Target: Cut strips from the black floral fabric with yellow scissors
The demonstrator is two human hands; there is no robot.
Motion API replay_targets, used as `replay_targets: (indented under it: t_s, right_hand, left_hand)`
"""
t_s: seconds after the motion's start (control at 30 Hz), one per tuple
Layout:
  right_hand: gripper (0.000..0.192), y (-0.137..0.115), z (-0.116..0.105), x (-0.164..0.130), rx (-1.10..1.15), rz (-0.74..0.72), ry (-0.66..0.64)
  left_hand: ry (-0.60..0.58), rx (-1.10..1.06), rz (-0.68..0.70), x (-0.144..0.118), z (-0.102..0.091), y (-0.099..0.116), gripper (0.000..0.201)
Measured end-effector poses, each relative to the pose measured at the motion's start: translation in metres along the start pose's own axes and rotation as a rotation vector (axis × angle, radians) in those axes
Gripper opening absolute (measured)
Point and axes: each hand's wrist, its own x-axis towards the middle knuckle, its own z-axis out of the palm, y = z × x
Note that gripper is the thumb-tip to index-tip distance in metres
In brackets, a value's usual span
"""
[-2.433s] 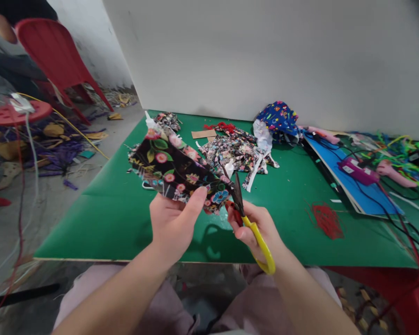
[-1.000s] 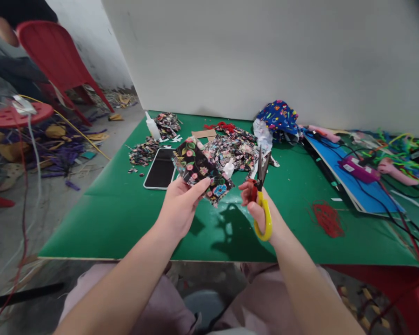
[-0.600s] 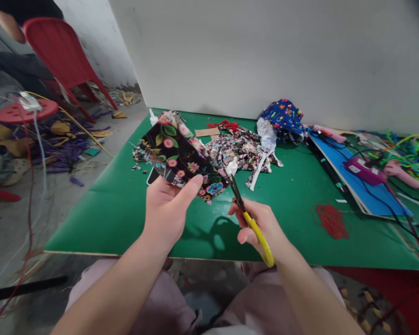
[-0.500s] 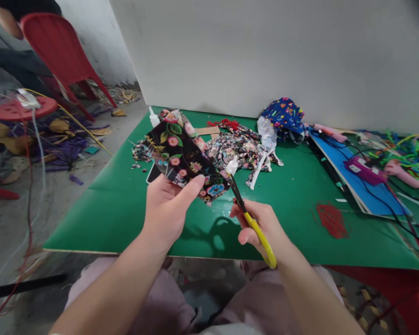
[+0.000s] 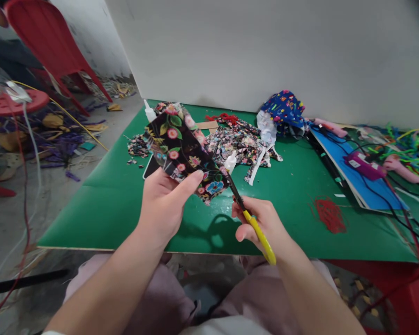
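Note:
My left hand (image 5: 165,204) grips a piece of black fabric with a flower print (image 5: 181,151), held up above the green table (image 5: 125,200). My right hand (image 5: 261,221) holds scissors with a yellow handle (image 5: 251,222). Their dark blades point up and left and meet the fabric's right edge. A phone (image 5: 149,166) lies on the table behind the fabric, mostly hidden by it.
A heap of printed fabric scraps (image 5: 239,144) and a blue printed cloth (image 5: 282,108) lie further back. A small white bottle (image 5: 148,111) stands at the back left. Glue guns and cables on a blue board (image 5: 359,179) fill the right. A red chair (image 5: 52,46) stands left.
The scissors swung from upright and apart from the fabric down to its right edge. The fabric was lifted and tilted up, covering most of the phone.

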Motion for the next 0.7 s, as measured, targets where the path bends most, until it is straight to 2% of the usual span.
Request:
replay_targets:
  t_s: [0.37, 0.6, 0.7]
  right_hand:
    - [0.070, 0.0013, 0.0018, 0.0004, 0.030, -0.002, 0.048]
    - [0.069, 0.0011, 0.0006, -0.0002, 0.037, 0.023, 0.016]
    - [0.072, -0.0007, 0.0003, 0.0001, 0.046, 0.026, -0.036]
  left_hand:
    - [-0.038, 0.022, 0.007, -0.0005, -0.0023, -0.0032, 0.015]
    - [-0.027, 0.010, -0.012, 0.0001, -0.0015, -0.0032, 0.016]
    - [-0.011, -0.007, -0.014, 0.0010, 0.0005, -0.0019, 0.015]
